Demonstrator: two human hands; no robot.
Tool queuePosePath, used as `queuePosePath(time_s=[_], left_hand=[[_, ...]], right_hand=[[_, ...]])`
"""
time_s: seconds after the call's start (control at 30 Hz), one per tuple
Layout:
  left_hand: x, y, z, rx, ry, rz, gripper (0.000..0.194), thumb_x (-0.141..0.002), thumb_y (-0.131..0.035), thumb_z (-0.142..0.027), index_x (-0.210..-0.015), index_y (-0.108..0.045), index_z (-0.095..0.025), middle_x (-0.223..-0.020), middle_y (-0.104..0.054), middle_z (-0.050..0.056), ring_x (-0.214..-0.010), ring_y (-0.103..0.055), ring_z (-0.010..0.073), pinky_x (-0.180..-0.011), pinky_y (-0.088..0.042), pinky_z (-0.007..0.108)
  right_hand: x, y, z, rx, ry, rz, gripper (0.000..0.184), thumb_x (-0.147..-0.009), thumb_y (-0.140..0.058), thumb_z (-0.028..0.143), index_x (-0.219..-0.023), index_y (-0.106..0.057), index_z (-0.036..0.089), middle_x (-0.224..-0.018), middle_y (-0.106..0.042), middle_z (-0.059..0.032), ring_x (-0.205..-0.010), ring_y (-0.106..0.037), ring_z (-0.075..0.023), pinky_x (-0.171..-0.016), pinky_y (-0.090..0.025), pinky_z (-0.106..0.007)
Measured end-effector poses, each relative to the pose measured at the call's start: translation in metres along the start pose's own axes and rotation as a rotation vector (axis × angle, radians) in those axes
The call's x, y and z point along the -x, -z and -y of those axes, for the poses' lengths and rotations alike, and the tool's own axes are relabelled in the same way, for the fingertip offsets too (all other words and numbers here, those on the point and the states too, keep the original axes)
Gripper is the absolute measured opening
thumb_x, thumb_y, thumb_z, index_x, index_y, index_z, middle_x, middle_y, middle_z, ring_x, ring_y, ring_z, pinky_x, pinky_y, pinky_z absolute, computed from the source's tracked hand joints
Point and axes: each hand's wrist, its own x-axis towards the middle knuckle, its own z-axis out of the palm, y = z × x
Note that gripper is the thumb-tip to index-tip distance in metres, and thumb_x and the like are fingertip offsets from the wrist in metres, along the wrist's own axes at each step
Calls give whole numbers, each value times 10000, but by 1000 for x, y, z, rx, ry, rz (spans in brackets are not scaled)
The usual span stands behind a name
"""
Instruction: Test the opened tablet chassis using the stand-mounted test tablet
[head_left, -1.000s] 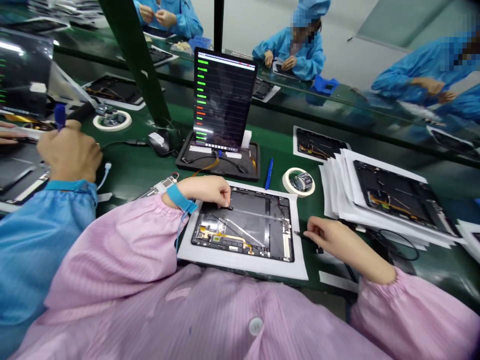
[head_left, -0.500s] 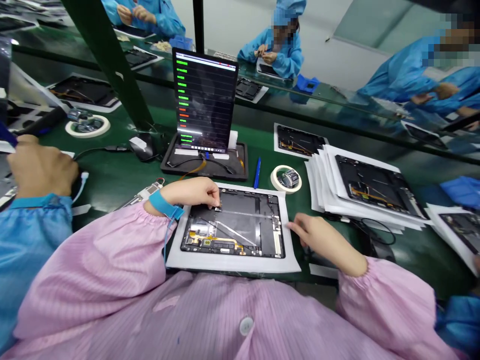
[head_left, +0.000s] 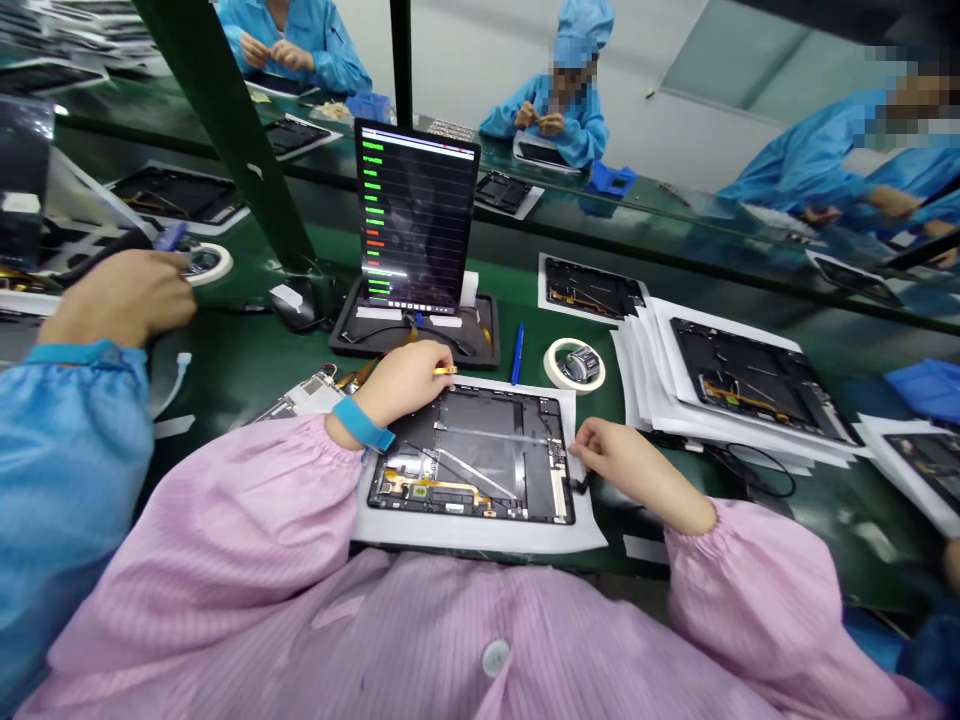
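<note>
An opened tablet housing (head_left: 480,455) with black inner parts and orange flex strips lies on a white sheet (head_left: 480,537) in front of me. My left hand (head_left: 416,378), with a blue wrist strap, is closed above its far left edge. Between its fingertips is the end of an orange flex cable (head_left: 445,371). My right hand (head_left: 604,452) is closed beside the housing's right edge. A black cable (head_left: 580,486) shows under its curled fingers, close to that edge; the rest is hidden.
A lit tablet screen (head_left: 418,215) stands in a black tray (head_left: 487,345) behind the housing. Nearby are a blue pen (head_left: 517,353), a tape roll (head_left: 574,365) and a stack of sheets with another housing (head_left: 757,370). A co-worker's hand (head_left: 127,300) is at left.
My left hand has lifted away from the inside of the housing toward its far edge, with the flex cable end now visible. My right hand has drawn its fingers in, nearer the right edge.
</note>
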Motion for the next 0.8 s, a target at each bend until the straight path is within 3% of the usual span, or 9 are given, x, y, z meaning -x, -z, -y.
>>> queuePosePath(time_s=[0.1, 0.2, 0.37, 0.53, 0.63, 0.8], left_hand=[[1, -6, -4, -94, -31, 12, 120, -808, -587, -267, -864, -661, -193, -950, -688, 36, -882, -629, 229, -756, -458, 310], [2, -9, -5, -135, -27, 23, 160, -816, -590, -278, -915, -675, -186, -981, -681, 46, -899, -629, 232, -754, -459, 306], [0, -9, -2, -137, -13, 58, 162, -835, -563, -287, -866, -691, -193, -939, -665, 41, -860, -625, 222, -733, -452, 296], [-1, -4, -2, -115, 0, 56, 169, -847, -539, -292, -847, -669, -183, -945, -663, 45, -845, -618, 209, -743, -451, 286], [2, 2, -4, -99, 14, 61, 179, -867, -513, -299, -884, -651, -187, -938, -678, 46, -849, -622, 213, -734, -449, 286], [5, 10, -6, -101, 63, 111, 196, -893, -480, -333, -937, -618, -202, -862, -686, 41, -770, -622, 216, -688, -440, 291]], right_hand=[[1, -2, 1, 64, 180, -173, 91, -778, -532, 179, -700, -495, 205, -724, -580, -14, -646, -544, -166, -603, -377, -282], [-2, -6, 0, -86, 245, -185, 86, -732, -513, 165, -670, -469, 207, -678, -538, 8, -614, -517, -145, -578, -370, -264], [-7, -7, -6, -629, 56, -68, 152, -675, -594, 229, -658, -444, 209, -552, -473, 57, -501, -467, -110, -477, -357, -222], [-2, 5, -3, -1180, -177, 45, 224, -684, -678, 222, -853, -533, 201, -696, -583, 19, -556, -545, -121, -472, -476, -220], [0, 10, 0, -1347, -213, 162, 229, -736, -616, 190, -963, -589, 174, -796, -646, -37, -622, -604, -145, -508, -527, -236], [-1, 9, 5, -1384, -193, 194, 167, -692, -666, 157, -856, -652, 180, -785, -684, -44, -723, -656, -183, -635, -564, -253]])
